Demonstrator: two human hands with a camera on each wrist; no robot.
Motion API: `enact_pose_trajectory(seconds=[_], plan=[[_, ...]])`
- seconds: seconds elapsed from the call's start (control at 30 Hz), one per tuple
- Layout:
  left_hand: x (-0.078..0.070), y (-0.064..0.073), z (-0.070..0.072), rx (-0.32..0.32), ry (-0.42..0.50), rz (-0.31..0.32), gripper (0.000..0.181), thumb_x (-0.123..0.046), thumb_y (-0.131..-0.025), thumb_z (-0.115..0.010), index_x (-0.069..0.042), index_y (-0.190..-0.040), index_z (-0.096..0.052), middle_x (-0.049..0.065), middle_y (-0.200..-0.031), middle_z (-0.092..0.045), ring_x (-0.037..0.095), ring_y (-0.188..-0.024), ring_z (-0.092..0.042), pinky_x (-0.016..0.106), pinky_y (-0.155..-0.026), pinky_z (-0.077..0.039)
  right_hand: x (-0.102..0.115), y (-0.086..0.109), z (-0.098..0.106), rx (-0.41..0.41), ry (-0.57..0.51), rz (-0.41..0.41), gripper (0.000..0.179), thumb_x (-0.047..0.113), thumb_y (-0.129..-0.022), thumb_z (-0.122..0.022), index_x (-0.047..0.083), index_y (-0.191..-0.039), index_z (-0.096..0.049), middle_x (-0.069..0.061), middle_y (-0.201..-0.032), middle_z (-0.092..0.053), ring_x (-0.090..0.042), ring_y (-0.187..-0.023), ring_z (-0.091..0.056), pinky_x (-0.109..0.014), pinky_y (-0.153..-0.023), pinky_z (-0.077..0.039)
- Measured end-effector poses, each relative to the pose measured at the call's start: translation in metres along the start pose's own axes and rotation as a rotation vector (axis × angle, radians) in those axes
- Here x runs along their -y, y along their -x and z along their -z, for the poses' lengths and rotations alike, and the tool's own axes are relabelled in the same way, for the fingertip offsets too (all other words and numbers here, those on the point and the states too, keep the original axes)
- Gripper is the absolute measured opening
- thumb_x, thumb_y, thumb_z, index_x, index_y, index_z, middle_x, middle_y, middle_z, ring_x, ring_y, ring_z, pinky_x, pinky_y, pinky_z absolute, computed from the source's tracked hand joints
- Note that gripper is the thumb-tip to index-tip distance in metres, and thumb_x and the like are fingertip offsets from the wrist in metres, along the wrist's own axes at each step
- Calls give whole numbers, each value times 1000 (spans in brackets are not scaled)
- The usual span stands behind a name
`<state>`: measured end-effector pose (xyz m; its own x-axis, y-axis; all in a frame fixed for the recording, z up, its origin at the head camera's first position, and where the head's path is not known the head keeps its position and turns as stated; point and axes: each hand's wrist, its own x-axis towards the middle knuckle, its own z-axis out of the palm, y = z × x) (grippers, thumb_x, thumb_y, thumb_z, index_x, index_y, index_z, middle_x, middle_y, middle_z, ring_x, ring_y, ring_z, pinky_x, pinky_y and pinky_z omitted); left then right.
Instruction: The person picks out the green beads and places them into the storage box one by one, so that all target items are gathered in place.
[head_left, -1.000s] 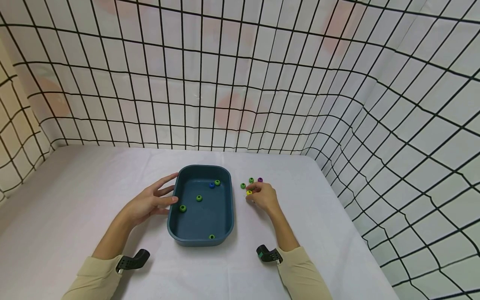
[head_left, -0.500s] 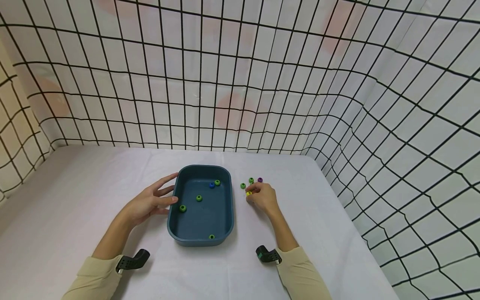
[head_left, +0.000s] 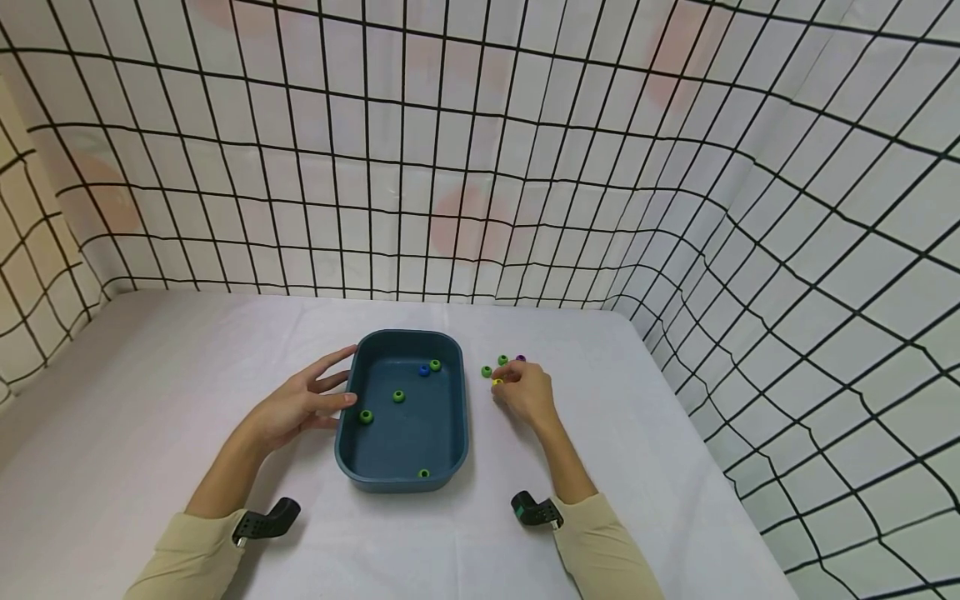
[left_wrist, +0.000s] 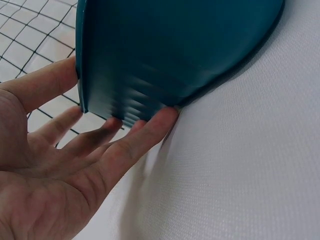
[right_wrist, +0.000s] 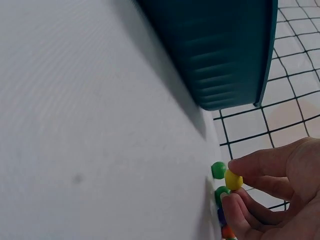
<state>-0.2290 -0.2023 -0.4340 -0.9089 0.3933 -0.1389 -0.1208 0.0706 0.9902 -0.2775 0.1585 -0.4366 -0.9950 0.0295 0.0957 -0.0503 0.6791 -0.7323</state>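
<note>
At the left, the left hand [head_left: 294, 407] has its fingers spread wide, their tips touching the outer side of the blue tray [head_left: 401, 443] without wrapping round it; it seems to be steadying the tray. The tray sits level on the white cloth [head_left: 600, 442]. Inside are a blue bead [head_left: 424, 371], a green bead [head_left: 436, 365] close against or just beside it, and three more green ones well apart. Right of the tray, on the cloth, lie two loose green beads [head_left: 487, 372] and a purple bead [head_left: 521, 358], partly covered by the hand; the right wrist view adds an orange bead [right_wrist: 228, 232]. The yellow bead [right_wrist: 233, 180] is pinched between the fingertips of the right hand [head_left: 528, 393], close to these; whether it is clear of the cloth, I cannot tell. The step in hand looks like the pick-up, with the carry not yet begun. The next move calls for a firm pinch, a lift that spares the neighbours and, if the bead belongs with those inside, a short leftward pass over the tray's right wall
</note>
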Motion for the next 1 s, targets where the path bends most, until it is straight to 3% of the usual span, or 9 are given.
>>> enact_pose_trajectory(seconds=[0.17,0.37,0.57,0.73,1.0], plan=[[0,0,0,3,-3,-2,87,-18,-96,-69,-27,-164,-15,25,-169,-7,51,-143,-38,55,-98,-53,12,3,4,-23,-58,32,12,8,-84,-78,8,-97,-78,-12,-93,-72,-25,-85,-65,-28,-65,-50],[1,-1,0,3,-8,0,87,-19,-96,-69,-28,-164,-15,24,-169,-7,51,-144,-36,55,-99,-53,25,7,8,-30,-91,59,12,15,-87,-76,12,-98,-79,-10,-96,-74,-24,-92,-67,-32,-72,-53],[2,-1,1,6,7,0,88,-18,-96,-70,-28,-164,-15,24,-169,-7,51,-142,-39,54,-98,-54,38,14,11,-24,-150,100,15,15,-87,-75,10,-102,-78,-10,-96,-74,-21,-84,-69,-32,-69,-58],[3,-2,1,5,20,7,89,-18,-95,-71,-29,-164,-15,24,-169,-6,51,-140,-42,53,-96,-55,49,21,11,12,-177,121,14,15,-89,-75,11,-102,-77,-9,-95,-72,-19,-77,-68,-30,-67,-58],[2,-2,1,0,17,8,89,-18,-95,-71,-29,-164,-16,24,-169,-6,51,-141,-41,54,-96,-55,58,29,5,121,-207,128,13,13,-91,-75,9,-103,-77,-7,-91,-72,-27,-79,-71,-34,-71,-60]])
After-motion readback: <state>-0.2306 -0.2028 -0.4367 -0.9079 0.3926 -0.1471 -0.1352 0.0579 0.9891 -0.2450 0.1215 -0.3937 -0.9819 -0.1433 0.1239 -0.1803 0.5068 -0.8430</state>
